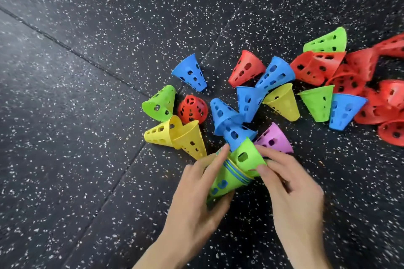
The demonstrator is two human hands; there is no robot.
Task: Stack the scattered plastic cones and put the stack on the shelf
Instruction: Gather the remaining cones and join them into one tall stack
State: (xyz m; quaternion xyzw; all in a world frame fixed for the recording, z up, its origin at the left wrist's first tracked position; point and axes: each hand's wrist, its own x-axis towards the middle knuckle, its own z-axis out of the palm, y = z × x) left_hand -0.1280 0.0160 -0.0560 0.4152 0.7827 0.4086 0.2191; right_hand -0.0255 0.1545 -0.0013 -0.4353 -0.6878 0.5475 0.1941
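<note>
Many cones loose on the floor (87,94), toward its right edge | left hand (196,199) curls round the nested stack (227,181), tilting its open end right to take another | right hand (290,194) pinches a green cone (247,156) at that opening, likely seating it | purple cone (275,138) just behind | shelf unseen

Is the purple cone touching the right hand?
Cannot tell. In the head view, the purple cone lies just beyond the right hand; its fingertips overlap the cone's edge.
</note>
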